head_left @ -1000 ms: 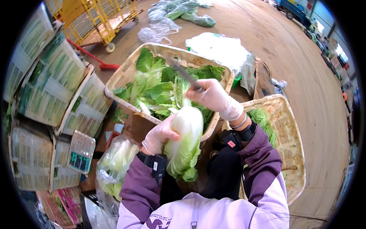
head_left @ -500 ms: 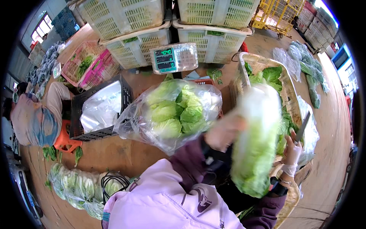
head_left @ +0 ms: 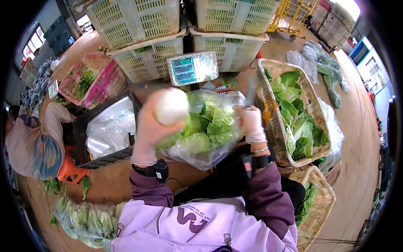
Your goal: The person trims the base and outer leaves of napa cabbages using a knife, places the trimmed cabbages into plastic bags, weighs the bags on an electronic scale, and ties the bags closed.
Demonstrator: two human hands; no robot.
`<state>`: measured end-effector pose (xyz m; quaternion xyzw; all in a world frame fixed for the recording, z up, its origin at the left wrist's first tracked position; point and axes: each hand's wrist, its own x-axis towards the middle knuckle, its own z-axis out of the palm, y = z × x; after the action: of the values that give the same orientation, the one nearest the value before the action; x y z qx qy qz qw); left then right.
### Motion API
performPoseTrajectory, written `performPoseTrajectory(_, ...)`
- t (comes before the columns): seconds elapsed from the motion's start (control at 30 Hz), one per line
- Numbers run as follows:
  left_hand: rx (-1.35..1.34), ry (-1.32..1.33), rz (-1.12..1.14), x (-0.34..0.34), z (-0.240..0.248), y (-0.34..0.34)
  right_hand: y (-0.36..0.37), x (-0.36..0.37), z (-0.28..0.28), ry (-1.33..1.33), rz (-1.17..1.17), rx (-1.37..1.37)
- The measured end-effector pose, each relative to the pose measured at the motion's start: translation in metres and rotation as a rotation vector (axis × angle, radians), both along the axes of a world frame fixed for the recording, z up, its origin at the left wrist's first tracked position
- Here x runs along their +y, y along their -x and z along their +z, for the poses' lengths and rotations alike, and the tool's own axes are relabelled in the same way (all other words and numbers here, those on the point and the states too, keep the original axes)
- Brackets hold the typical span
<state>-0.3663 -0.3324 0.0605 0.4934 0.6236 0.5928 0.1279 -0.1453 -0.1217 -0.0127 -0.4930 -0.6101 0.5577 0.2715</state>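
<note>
One wide-spread left grip (head_left: 147, 131) clasps a cabbage (head_left: 172, 106); the right grip (head_left: 251, 120) is closed around a blurred knife (head_left: 250, 91).

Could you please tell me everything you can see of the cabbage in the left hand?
The cabbage shows a smooth, rounded white end, turned toward the camera and blurred. The left hand grips it, the thumb curling below that end. In view it overlaps the left part of the clear bag. Its leafy part cannot be told apart from the greens behind, nor can I see whether it touches the bag.
</note>
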Motion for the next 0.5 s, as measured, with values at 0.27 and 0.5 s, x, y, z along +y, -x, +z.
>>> performPoseTrajectory(0.27,0.489,0.385,-0.288,0.096,-0.059,-0.043,-0.051,-0.004,0.036,0.349,0.086,0.768)
performPoseTrajectory(0.5,0.784,0.634,-0.536,0.189,-0.089,-0.078,-0.043,0.008,0.019,0.363,0.219,1.073)
